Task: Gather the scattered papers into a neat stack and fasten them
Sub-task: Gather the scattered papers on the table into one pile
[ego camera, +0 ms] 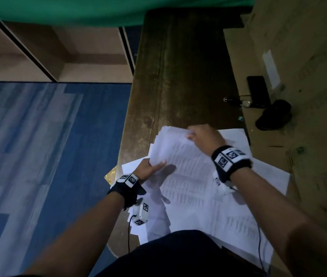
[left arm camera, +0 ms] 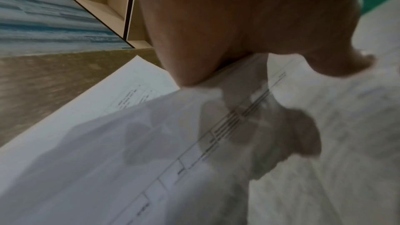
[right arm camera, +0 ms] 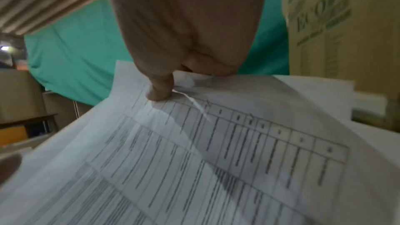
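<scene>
White printed papers [ego camera: 186,176] with tables lie fanned over the near end of a dark wooden table [ego camera: 178,76]. My left hand [ego camera: 154,165] pinches the left edge of the upper sheets, thumb on top. My right hand [ego camera: 193,134] grips the far top edge of the same sheets [right arm camera: 216,143], thumb [right arm camera: 159,90] pressed on the page. In the left wrist view my left hand [left arm camera: 238,67] has its fingers under the papers [left arm camera: 151,143]. Other loose sheets [ego camera: 266,176] spread out to the right and toward my body. A small metal clip [ego camera: 227,99] lies at the table's right edge.
Cardboard boxes [ego camera: 298,56] stand along the right side. A black phone [ego camera: 258,90] and a dark object [ego camera: 274,114] rest on them. Blue floor [ego camera: 39,136] lies to the left, and green cloth [ego camera: 78,9] hangs at the back.
</scene>
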The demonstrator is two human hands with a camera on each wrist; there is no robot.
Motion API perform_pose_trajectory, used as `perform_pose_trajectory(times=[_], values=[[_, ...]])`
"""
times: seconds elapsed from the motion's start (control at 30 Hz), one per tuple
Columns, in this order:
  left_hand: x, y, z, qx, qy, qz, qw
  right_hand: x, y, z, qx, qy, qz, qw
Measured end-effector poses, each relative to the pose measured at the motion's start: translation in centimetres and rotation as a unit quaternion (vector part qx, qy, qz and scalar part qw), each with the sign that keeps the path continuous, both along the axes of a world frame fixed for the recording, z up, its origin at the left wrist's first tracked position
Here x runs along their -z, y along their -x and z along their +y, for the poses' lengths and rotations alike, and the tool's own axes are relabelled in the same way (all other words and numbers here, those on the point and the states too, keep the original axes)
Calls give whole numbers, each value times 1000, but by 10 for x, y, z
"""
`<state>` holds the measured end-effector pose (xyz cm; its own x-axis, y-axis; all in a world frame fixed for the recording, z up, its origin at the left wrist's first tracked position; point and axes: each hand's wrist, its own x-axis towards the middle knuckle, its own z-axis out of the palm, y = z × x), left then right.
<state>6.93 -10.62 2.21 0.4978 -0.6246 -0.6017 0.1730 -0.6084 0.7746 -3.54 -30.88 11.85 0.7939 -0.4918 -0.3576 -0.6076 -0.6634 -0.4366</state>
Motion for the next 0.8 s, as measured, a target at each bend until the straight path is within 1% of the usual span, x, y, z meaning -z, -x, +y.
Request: perform_pose_trajectory(times=[0.1,0.13,0.2,0.23,0.3,0.4,0.5,0.57,0.7,0.77,0.8], values=[[9,-1,-1,72,-69,-51,994,26,-12,16,40,-110,-18,993],[12,-3,0,83,-93,-63,990,35,-13,16,45,-132,-31,990],[18,-9,7,75,-125,-77,986,51,-10,4,58,-143,-72,985],[19,-13,13,60,-134,-82,986,60,-6,-9,69,-133,-84,985],[20,-22,27,12,-135,-88,987,77,5,-38,84,-91,-59,991],[16,-36,53,-88,-150,-97,980,97,26,-81,69,-5,58,996],[4,-42,73,-159,-149,-62,974,114,45,-113,28,41,148,988],[-4,-41,80,-179,-157,-31,971,120,50,-123,-1,69,180,981],[-4,-36,82,-203,-154,2,967,119,47,-128,-30,134,202,970],[-4,-35,80,-210,-149,16,966,116,44,-130,-35,147,221,964],[-5,-35,80,-210,-148,22,966,114,43,-131,-36,140,217,965]])
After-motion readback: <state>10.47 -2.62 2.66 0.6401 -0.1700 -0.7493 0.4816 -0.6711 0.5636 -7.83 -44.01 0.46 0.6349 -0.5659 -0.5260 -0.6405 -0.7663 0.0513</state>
